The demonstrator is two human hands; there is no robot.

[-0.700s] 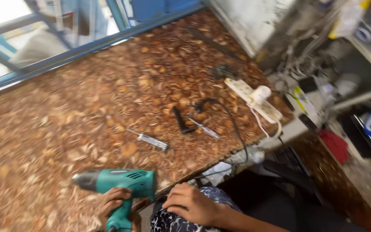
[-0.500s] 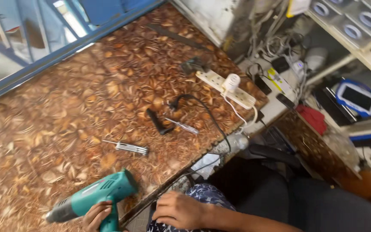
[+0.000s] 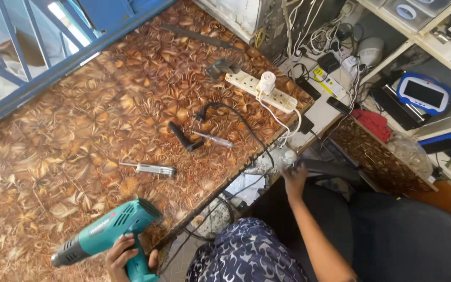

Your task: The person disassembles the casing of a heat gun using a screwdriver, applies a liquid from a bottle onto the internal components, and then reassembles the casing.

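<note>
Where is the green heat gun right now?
The green heat gun is at the lower left of the head view, gripped by the left hand and resting on the brown patterned table, below the small screwdriver.

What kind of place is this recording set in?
Probably a small electronics repair workshop. The left hand grips a teal heat gun on the leaf-patterned worktop, screwdrivers lie beside a power strip, and shelves hold cables and gadgets.
</note>
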